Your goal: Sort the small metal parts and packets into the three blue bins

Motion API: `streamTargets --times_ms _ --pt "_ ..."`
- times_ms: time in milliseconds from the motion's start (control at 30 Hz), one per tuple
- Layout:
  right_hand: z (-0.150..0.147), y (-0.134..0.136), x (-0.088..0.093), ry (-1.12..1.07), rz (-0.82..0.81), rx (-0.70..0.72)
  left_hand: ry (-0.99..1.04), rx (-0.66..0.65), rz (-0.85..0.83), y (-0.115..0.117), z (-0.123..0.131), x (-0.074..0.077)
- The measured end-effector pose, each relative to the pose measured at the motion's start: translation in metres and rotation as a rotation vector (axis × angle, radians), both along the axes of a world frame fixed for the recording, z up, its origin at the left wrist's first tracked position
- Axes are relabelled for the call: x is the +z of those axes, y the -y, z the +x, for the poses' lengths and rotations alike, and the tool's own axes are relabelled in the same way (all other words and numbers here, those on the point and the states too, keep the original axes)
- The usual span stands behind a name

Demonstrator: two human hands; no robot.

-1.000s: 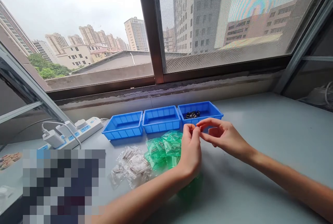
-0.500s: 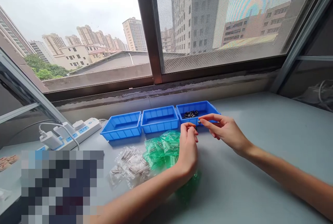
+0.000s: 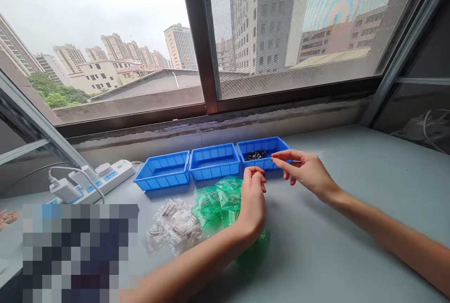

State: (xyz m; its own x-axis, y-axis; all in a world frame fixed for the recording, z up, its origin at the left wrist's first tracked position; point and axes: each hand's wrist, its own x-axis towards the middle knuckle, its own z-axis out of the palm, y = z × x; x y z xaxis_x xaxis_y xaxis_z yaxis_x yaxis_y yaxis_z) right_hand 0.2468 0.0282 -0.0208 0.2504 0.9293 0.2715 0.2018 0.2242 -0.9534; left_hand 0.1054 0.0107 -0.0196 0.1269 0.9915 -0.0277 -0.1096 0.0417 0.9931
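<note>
Small dark parts [image 3: 256, 155] lie in the rightmost blue tray [image 3: 262, 145], seemingly being handled singly by right hand [image 3: 307, 171] and left hand [image 3: 253, 202], whose grips I cannot tell, the next move needing precision.

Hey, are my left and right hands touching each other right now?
Apart. The head view shows a plain gap between the fingertips of the left hand and those of the right hand, with blue tray visible between.

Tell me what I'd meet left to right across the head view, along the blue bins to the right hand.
Power strip, left blue bin, middle blue bin, right blue bin, right hand.
</note>
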Motion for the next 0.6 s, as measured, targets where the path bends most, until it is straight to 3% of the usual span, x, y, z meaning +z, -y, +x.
streamTargets --times_ms 133,267,467,600 --pt "0.003 0.004 0.006 0.047 0.06 0.063 0.001 -0.005 0.003 0.0 0.0 0.0" --pt "0.0 0.01 0.007 0.307 0.064 0.108 0.01 -0.002 0.012 0.0 0.0 0.0" --pt "-0.002 0.005 -0.015 0.776 0.313 0.246 0.081 0.039 0.036 -0.001 0.001 0.002" --pt "-0.004 0.005 -0.026 0.907 0.274 0.332 0.105 0.037 0.045 -0.001 0.001 0.002"
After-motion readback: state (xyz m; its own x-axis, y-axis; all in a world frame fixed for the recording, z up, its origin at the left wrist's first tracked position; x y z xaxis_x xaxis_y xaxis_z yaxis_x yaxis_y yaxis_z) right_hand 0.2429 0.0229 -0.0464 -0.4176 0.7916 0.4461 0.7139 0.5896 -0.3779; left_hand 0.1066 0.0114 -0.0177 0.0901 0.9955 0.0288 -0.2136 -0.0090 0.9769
